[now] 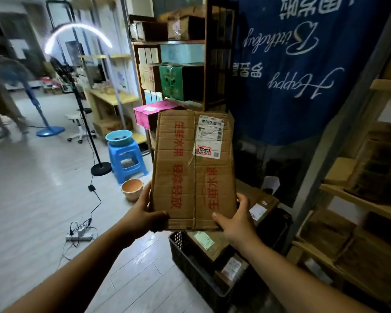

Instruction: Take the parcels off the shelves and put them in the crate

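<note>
Both hands carried one parcel: the left hand point(145, 213) gripped the near-left corner of the cardboard box point(193, 170), thumb curled over its top face, and the right hand point(237, 220) gripped the near-right corner in the same way, thumb on top and fingers hidden beneath. That box, printed in red and bearing a white shipping label point(209, 136) toward its far right, was held up in the air, flat and slightly tilted, clear of every shelf. Below its near edge sat the black crate point(190, 260) on the floor, with several parcels already lying in it. Beyond the box stood a dark shelf unit point(209, 64) with more boxes stacked on it, among them a pink box point(151, 114) just to the far left.

By the look of it, the carrying step was in hand, the box taken but not yet set down. The next move would call for lowering it toward the near side, into the crate, probably onto the parcels inside.
</note>
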A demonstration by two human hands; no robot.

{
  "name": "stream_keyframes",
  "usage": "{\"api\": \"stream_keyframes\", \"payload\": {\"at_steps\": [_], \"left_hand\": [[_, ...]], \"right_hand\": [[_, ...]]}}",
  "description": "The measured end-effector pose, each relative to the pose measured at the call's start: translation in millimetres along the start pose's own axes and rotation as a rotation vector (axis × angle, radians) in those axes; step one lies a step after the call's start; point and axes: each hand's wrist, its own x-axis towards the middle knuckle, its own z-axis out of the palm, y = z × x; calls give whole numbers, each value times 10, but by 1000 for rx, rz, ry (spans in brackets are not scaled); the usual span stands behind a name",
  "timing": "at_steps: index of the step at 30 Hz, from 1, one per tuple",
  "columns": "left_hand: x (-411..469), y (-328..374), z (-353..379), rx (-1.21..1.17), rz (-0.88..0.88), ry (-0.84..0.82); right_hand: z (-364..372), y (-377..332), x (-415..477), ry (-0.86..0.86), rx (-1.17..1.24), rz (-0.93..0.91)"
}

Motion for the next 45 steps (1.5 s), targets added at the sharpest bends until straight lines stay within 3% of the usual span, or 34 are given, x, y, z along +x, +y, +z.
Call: {"api": "stream_keyframes", "payload": {"at_steps": [9, 18, 30, 36, 45], "left_hand": [[925, 115, 100, -131, -139, 105], [2102, 56, -41, -222, -118, 102], [3582, 179, -1056, -35, -129, -308], [3898, 245, -1255, 70, -179, -564], [4167, 376, -1225, 229, -163, -748]], "right_hand": [[37, 72, 994, -37, -43, 29], [258, 134, 1813, 126, -66, 132], [1022, -39, 2839, 449, 36, 248], [660, -113, 2987, 614, 3, 295], [129, 0, 2860, 714, -30, 304]]}}
